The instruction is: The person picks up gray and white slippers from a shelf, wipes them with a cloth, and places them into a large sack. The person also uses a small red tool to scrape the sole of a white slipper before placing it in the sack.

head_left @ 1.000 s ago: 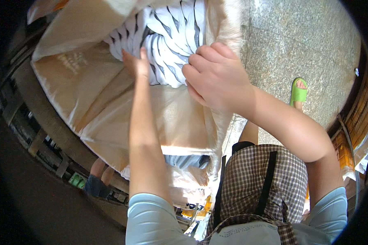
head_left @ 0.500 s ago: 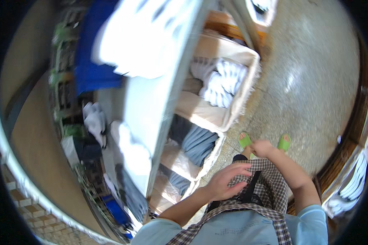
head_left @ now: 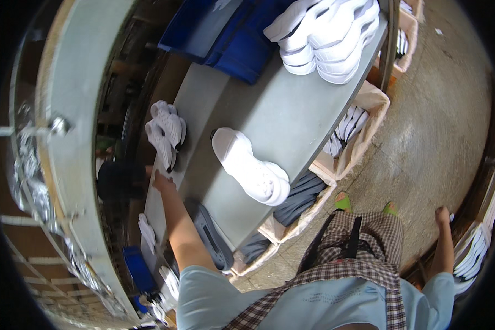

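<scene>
My left arm stretches across the grey table (head_left: 258, 118). At its far side my left hand (head_left: 163, 181) is just below a small cluster of white shoe soles (head_left: 166, 132); its fingers are too small and blurred to show a grip. A stack of white soles (head_left: 251, 168) lies nearer me on the tabletop. Close to my left forearm is a dark grey sole (head_left: 210, 234). My right hand (head_left: 441, 215) hangs out to the right over the floor, away from the table. Its fingers look drawn together, with nothing visible in them.
A tall pile of white soles (head_left: 335, 41) stands at the table's far end beside blue bins (head_left: 231, 41). Cloth-lined baskets (head_left: 368, 135) with white and grey soles line the table's right edge. Another basket of white soles (head_left: 472, 253) is at right. A dark shape (head_left: 121, 180) lies beyond my left hand.
My left hand has moved from in front of my apron out to the table's far side. My right hand has swung out to the right. The view has shifted, showing more of the tabletop.
</scene>
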Action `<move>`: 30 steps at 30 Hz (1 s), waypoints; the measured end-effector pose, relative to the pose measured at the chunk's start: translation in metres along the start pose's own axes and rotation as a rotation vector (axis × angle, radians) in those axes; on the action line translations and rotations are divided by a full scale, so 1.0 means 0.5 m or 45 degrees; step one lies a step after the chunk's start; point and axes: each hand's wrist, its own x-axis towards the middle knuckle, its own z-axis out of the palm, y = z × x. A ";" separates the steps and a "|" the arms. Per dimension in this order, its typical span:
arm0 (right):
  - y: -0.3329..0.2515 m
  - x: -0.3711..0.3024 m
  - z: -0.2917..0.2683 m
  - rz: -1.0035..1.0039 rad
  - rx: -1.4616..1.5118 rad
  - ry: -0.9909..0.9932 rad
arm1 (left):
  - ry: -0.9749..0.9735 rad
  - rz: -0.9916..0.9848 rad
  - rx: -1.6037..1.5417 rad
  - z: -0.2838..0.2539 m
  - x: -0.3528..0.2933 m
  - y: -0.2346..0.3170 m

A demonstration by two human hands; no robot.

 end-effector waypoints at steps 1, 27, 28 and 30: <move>-0.036 -0.014 0.001 0.017 0.044 0.132 | -0.028 -0.124 -0.178 0.003 0.051 -0.030; -0.274 -0.199 0.058 -0.134 0.283 -0.079 | -0.994 -0.498 -0.513 0.170 -0.011 0.016; -0.267 -0.213 0.055 -0.102 0.347 -0.068 | -0.990 -0.508 -0.433 0.165 -0.020 0.013; -0.257 -0.245 0.051 -0.082 0.323 -0.103 | -0.995 -0.523 -0.274 0.143 -0.027 0.013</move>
